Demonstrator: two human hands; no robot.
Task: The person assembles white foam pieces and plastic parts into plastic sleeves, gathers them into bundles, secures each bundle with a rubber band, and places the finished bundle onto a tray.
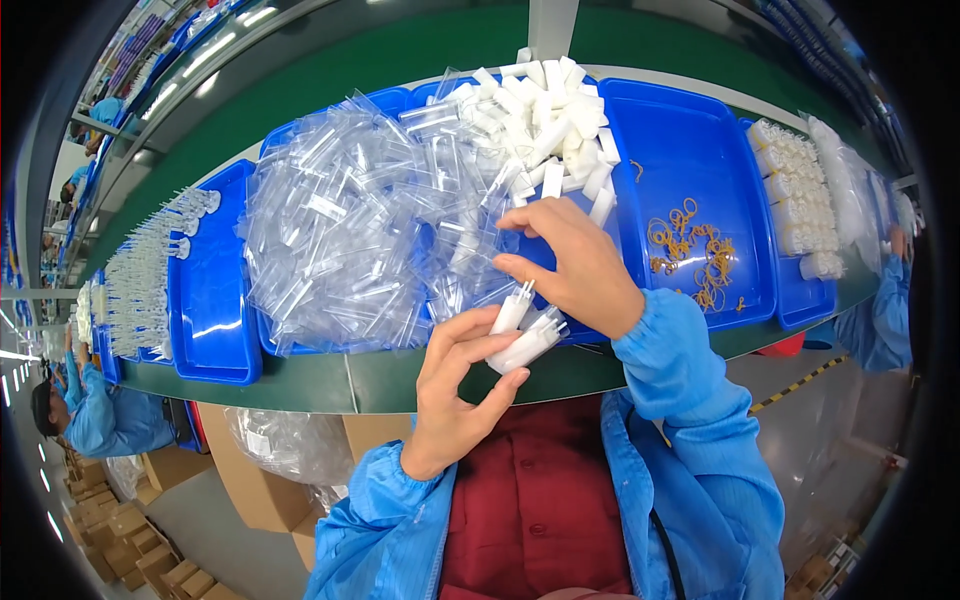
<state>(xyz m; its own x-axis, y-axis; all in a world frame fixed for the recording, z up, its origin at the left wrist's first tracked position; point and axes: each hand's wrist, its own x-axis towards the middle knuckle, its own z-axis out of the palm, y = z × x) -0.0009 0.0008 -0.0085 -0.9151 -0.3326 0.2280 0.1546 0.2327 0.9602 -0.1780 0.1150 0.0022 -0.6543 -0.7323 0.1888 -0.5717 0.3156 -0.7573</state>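
My left hand is closed around two white cylindrical plastic pieces with thin clear prongs at their upper ends, in front of the bench's near edge. Just above them, my right hand reaches over the trays with thumb and forefinger apart, and I see nothing gripped between them. Its fingertips are beside a heap of clear plastic sleeves. Behind the hand lies a pile of white foam-like blocks.
Right of the blocks, a blue tray holds tan rubber bands. Farther right stand bundled white pieces. At the left, rows of clear pronged parts stand near another blue tray. Cardboard boxes sit below the bench; co-workers are at both sides.
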